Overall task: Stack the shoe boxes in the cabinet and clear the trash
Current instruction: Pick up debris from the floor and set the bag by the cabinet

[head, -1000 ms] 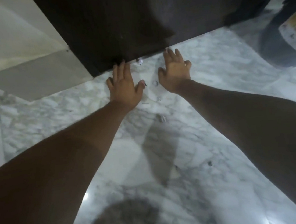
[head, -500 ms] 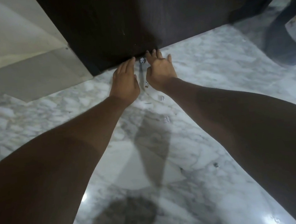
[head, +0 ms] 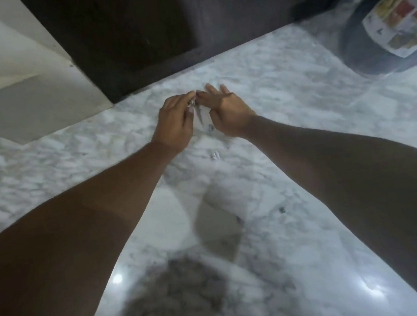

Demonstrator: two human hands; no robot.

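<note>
a small scrap (head: pixel 192 103) is pinched at the left hand (head: pixel 172 121), the right hand (head: pixel 225 109) spread loose beside it. more bits (head: pixel 215 155) lie uncollected on the floor (head: pixel 285 93) — no boxes are seen, so stacking can't be judged.

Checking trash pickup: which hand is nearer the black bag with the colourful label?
Right. The right hand is on the marble floor, on the side towards the black bag at upper right; the left hand sits beside it, farther from the bag.
</note>
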